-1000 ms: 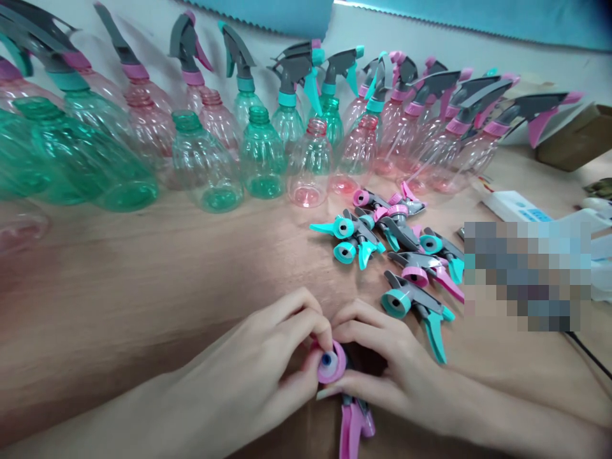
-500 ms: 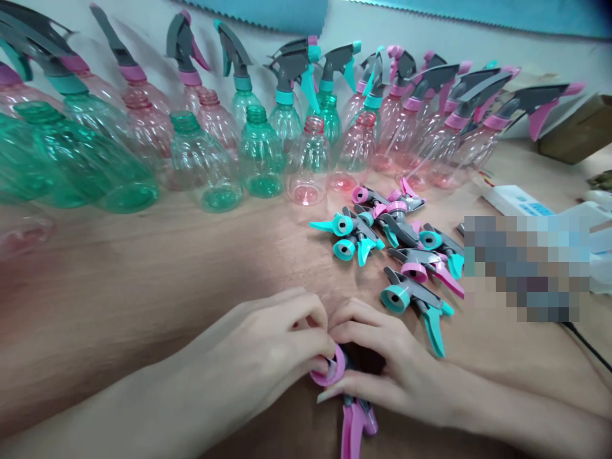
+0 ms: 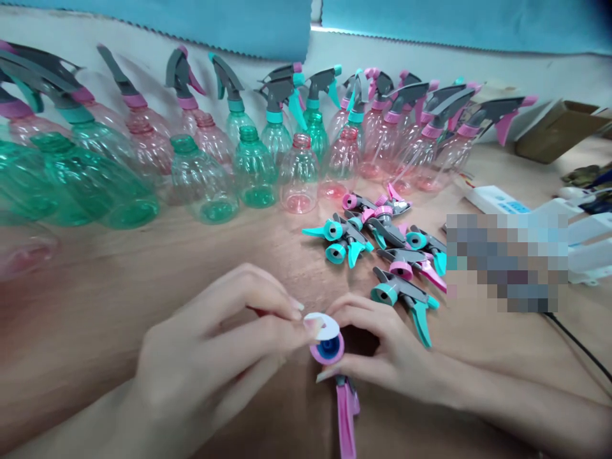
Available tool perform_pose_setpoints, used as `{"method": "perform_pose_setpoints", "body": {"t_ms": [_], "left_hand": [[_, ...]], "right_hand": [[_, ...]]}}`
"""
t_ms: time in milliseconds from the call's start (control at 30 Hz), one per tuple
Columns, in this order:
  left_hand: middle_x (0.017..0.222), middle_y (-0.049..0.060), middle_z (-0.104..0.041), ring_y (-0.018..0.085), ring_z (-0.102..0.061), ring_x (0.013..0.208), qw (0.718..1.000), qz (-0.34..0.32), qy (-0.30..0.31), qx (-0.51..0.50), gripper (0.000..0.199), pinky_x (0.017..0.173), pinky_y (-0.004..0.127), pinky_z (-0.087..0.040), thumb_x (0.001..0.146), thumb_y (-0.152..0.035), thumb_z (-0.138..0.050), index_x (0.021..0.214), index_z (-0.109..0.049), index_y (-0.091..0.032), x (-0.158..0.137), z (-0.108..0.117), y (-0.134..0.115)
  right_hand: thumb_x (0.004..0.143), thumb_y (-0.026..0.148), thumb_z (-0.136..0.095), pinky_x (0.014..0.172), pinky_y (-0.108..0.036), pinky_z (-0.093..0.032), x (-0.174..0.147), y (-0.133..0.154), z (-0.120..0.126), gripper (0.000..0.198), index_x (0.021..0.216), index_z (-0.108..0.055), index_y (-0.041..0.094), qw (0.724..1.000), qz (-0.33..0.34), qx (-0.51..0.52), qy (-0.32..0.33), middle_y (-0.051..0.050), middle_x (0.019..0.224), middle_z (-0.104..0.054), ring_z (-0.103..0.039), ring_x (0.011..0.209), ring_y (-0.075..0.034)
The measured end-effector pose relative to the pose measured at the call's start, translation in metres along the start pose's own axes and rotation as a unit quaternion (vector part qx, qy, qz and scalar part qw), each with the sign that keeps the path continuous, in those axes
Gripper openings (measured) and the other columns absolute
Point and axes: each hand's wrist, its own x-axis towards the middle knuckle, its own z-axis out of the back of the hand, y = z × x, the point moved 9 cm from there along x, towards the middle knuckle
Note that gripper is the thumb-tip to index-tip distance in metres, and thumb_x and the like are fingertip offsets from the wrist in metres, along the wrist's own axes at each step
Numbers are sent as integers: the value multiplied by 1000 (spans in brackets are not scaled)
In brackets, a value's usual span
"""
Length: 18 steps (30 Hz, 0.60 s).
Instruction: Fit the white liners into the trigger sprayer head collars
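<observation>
My left hand (image 3: 229,331) pinches a thin white disc (image 3: 326,328), like a cap liner, by its edge. The disc is tilted just above the open pink collar of a spray trigger head (image 3: 347,417). Dark blue shows inside that collar. My right hand (image 3: 382,350) grips the trigger head around its collar, and its pink trigger points toward me; most of the grey body is hidden by my fingers. Just beyond my right hand lies a loose grey and turquoise spray head (image 3: 404,296).
A pile of pink and turquoise spray heads (image 3: 377,223) lies ahead on the wooden table (image 3: 119,274). Behind stand rows of green bottles (image 3: 255,169) and pink bottles (image 3: 299,175), several with spray heads on. A white power strip (image 3: 502,201) and a brown box (image 3: 549,131) are at right.
My left fingers have drawn back and up from inside the pink collar, and the white disc now shows between them. The right hand keeps its hold. The camera view has shifted slightly.
</observation>
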Motion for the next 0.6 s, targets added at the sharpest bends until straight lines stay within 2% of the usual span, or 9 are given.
{"method": "perform_pose_setpoints", "body": {"t_ms": [100,167,267,467,600], "left_hand": [[78,-1,-62,12,-60,76,1000,-7,-22,-14,15,63,21,-52,88,-10,-53,85,-59,-23,-2,-9,0],[75,-2,-64,11,-62,71,999,14,-3,-30,13,61,20,-53,88,-11,-53,84,-58,-22,-2,-18,4],[77,-2,-67,11,-63,74,999,12,16,-27,13,64,18,-54,90,-12,-52,89,-61,-21,0,-22,3],[91,1,-68,13,-59,85,995,-80,56,-10,20,73,21,-53,91,-9,-52,106,-63,-17,-4,-26,-7],[93,2,-66,13,-58,85,994,-47,88,-34,24,71,21,-52,91,-7,-50,107,-63,-19,-8,-34,0]], "right_hand": [[70,26,-79,69,-25,-48,0,3,0,29,87,-65,7,1000,9,7,-6,-8,87,-66,-61,80,-14],[70,27,-78,69,-27,-49,0,4,1,30,88,-65,7,1000,12,10,-8,-8,87,-67,-61,80,-15],[70,28,-78,69,-29,-50,-1,5,2,31,89,-65,8,1000,13,12,-9,-9,88,-67,-62,80,-16],[69,24,-80,68,-26,-49,2,6,2,28,86,-65,7,1000,18,17,-9,-9,86,-67,-62,79,-14],[67,23,-81,70,-25,-50,2,6,2,30,87,-66,8,1000,23,13,-13,-8,87,-68,-63,81,-14]]}}
